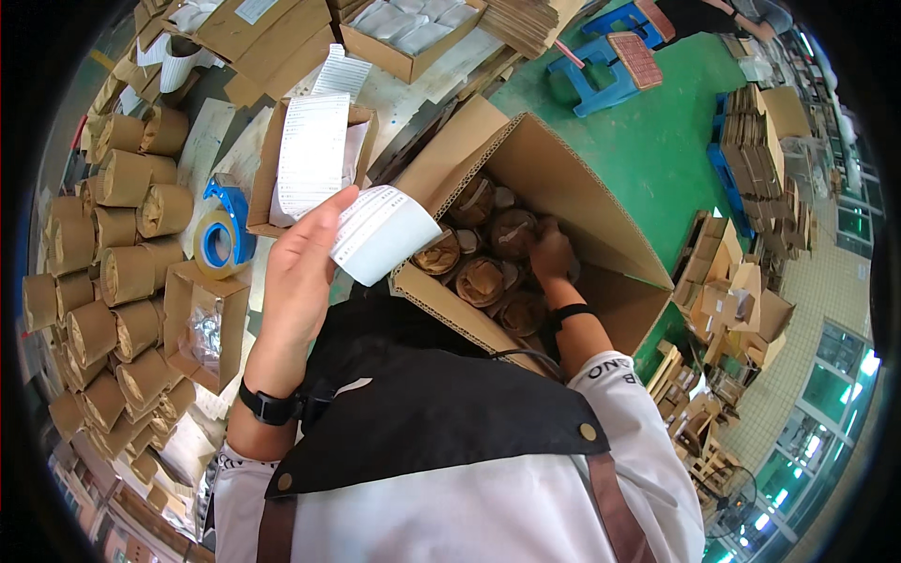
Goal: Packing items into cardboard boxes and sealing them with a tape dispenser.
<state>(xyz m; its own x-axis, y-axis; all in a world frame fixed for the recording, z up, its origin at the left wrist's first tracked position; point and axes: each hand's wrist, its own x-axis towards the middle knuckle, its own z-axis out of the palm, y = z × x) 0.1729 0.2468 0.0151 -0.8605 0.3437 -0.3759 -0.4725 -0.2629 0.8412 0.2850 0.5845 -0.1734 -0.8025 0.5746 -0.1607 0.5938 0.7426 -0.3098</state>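
A curled strip of white printed labels (385, 235) is pinched between the thumb and fingers of my left hand (305, 267), held up over the near left edge of an open cardboard carton (596, 192). My right hand (554, 255) reaches down inside the carton, its fingers bent among several round bundles wrapped in brown paper (481, 281). Shadow and the hand's own back hide the fingertips, so what they grip is not clear. More labels (314, 141) stand in a small cardboard box (266, 188) beyond my left hand.
A blue tape dispenser (235, 220) lies left of my left hand, near a small box with a clear plastic bag (202, 328). Many brown-paper-wrapped bundles (122, 178) are stacked at far left. Blue stools (615, 70) and flattened cartons (751, 141) occupy the green floor.
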